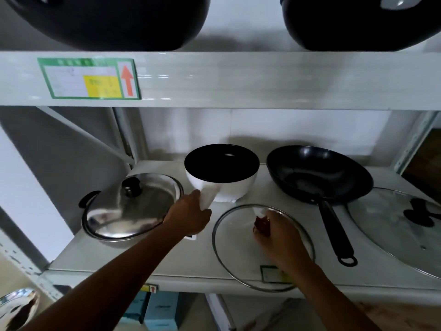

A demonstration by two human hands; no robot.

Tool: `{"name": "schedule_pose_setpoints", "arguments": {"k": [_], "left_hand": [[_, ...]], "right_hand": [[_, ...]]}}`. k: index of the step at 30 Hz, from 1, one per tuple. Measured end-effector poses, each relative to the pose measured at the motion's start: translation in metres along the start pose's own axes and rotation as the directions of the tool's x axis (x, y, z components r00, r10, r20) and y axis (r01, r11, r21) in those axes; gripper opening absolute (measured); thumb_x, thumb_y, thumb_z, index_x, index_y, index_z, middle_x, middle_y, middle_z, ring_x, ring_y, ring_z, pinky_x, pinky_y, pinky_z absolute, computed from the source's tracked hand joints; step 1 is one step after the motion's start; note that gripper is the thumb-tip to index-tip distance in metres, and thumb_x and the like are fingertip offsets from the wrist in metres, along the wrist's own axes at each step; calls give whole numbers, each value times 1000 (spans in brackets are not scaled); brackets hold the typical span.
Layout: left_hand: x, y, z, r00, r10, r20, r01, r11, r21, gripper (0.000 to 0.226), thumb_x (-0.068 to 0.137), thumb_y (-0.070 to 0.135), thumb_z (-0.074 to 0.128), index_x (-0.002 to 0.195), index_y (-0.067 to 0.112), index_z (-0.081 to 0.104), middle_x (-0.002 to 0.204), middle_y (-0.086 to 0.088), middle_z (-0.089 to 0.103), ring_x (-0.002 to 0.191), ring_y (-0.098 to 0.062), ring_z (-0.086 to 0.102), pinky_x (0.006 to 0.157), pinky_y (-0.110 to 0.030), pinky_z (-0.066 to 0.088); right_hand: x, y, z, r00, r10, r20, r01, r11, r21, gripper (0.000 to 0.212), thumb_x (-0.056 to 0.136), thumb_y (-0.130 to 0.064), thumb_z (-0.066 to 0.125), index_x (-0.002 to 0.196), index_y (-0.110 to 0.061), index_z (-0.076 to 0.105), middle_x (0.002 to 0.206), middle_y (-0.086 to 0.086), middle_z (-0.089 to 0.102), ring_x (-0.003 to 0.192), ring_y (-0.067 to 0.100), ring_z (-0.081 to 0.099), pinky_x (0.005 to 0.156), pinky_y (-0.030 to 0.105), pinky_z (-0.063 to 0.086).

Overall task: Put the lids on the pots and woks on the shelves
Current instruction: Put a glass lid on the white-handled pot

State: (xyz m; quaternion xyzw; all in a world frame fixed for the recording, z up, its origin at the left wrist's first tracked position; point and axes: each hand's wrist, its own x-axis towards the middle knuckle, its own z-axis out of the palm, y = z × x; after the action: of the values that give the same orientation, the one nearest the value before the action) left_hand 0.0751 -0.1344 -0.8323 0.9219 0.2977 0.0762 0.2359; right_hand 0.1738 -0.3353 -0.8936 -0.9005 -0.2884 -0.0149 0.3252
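On the middle shelf stands a white pot (222,185) with a black inside and a white handle pointing toward me. My left hand (188,215) is closed around that handle. In front of the pot a round glass lid (229,244) lies near the shelf's front edge, and my right hand (274,229) grips its brown knob. At the left a steel pot (95,232) wears a steel lid (140,204) with a black knob. A black wok (317,175) with a long handle sits uncovered at the right. A large glass lid (391,230) lies beside it.
The white shelf (133,261) has a labelled front edge. Two big black woks (114,22) rest on the upper shelf, whose beam carries a green label (88,78). Blue boxes (157,311) stand below. A shiny steel lid (16,306) shows at the bottom left.
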Motion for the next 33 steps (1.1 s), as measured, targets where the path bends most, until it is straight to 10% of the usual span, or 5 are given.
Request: {"name": "schedule_pose_setpoints", "arguments": {"k": [17, 33], "left_hand": [[-31, -16, -21, 984, 33, 177, 0, 983, -185, 72, 78, 27, 78, 138, 22, 38, 132, -8, 56, 114, -26, 57, 94, -40, 51], [-70, -13, -14, 984, 57, 166, -26, 983, -181, 66, 85, 51, 64, 139, 29, 34, 124, -2, 60, 101, -18, 62, 80, -28, 48]], "right_hand": [[-5, -75, -52, 953, -39, -300, 87, 985, 147, 22, 84, -33, 66, 101, -20, 61, 94, -6, 62, 85, 10, 59, 71, 25, 45], [116, -109, -22, 985, -86, -153, 62, 985, -159, 35, 91, -30, 56, 116, -4, 54, 118, 20, 59, 112, 37, 56, 88, 39, 44]]}}
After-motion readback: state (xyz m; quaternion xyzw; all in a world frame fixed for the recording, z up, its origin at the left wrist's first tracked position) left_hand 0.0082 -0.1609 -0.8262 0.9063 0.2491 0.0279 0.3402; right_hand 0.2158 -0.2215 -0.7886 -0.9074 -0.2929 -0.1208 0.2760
